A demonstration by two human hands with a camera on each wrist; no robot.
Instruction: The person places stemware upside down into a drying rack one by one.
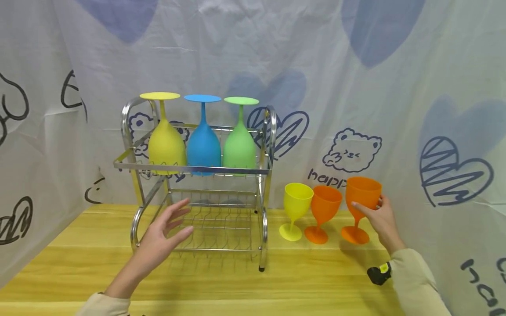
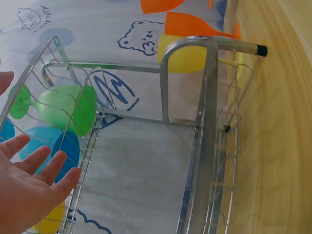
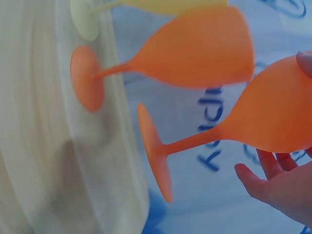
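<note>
My right hand (image 1: 381, 219) grips an orange goblet (image 1: 363, 194) round its bowl, upright; in the right wrist view the foot of this goblet (image 3: 273, 109) is off the table. Just left of it stand a second orange goblet (image 1: 325, 204) and a yellow goblet (image 1: 297, 202). My left hand (image 1: 160, 239) is in front of the metal rack (image 1: 193, 167), fingers spread and holding nothing. On the rack's upper tier, a yellow goblet (image 1: 167, 145), a blue goblet (image 1: 203, 147) and a green goblet (image 1: 240, 147) sit upside down in a row, feet upward.
The rack's lower wire tier (image 1: 215, 228) is below the inverted goblets. A wooden table (image 1: 308, 281) carries everything. A printed white cloth (image 1: 308, 39) hangs behind and at both sides, close to the right hand. A black and yellow device (image 1: 380, 273) sits at the right wrist.
</note>
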